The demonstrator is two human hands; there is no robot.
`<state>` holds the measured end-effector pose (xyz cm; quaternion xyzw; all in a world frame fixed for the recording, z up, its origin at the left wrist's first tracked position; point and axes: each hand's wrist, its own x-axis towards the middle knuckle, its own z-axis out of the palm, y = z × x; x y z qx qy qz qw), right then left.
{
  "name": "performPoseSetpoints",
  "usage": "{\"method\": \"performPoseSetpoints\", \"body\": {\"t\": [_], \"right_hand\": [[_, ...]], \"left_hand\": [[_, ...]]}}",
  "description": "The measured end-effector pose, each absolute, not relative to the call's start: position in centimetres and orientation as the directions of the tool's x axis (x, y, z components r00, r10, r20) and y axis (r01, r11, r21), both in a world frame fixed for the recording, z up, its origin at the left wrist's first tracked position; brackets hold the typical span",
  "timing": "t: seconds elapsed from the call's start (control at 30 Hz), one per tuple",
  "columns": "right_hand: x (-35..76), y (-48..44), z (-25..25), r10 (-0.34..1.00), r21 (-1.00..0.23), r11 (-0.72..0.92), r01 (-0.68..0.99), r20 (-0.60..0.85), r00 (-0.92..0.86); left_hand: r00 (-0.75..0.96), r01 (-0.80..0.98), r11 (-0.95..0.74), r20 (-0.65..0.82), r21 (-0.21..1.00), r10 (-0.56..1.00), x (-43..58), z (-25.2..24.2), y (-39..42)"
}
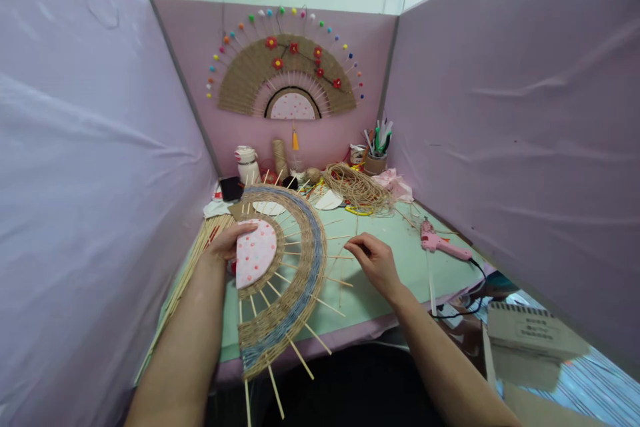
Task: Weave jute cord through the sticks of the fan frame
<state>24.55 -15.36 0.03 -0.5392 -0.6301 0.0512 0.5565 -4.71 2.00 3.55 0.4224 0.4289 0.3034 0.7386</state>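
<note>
Head view: I see the woven fan (311, 243) at seven o'clock. The left hand (233, 241), at eight, grips its spotted centre (256, 255), thumb on top, other fingers hidden. The right hand (375, 260), between four and five, pinches what looks like twine (335, 263). I'd judge this as edge weaving; next calls for passing the strand around a stick (327, 305).

Half-round woven fan (314, 250), curved edge rightward, blue-banded tan, probably twine

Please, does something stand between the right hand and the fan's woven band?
Yes: bare stick ends of the fan jut into the gap before the right hand; no bulky object is visible there.
</note>
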Motion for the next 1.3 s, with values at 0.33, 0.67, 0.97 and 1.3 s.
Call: {"method": "performPoseSetpoints", "body": {"t": [0.33,0.67,0.97,1.3], "right_hand": [[25.8,-16.8,1.0,0.658,-0.513,0.442,0.736,0.743,0.123],[26.0,-16.8,1.0,0.698,-0.637,0.409,0.653,0.679,0.226],[24.4,-15.2,0.3,0.806,-0.793,0.343,0.503,0.524,0.275],[25.1,-14.9,-0.1,0.774,-0.73,0.352,0.585,0.579,0.257]], "left_hand": [[0.496,-0.073,0.436,-0.346,0.897,0.796,-4.6,2.9,2.1],[0.57,-0.022,0.437,-0.347,0.899,0.744,-4.0,2.4,1.8],[0.533,-0.021,0.43,-0.354,0.902,0.769,-2.9,2.9,0.6],[0.589,-0.014,0.448,-0.354,0.894,0.726,-2.6,2.9,0.3]]}}
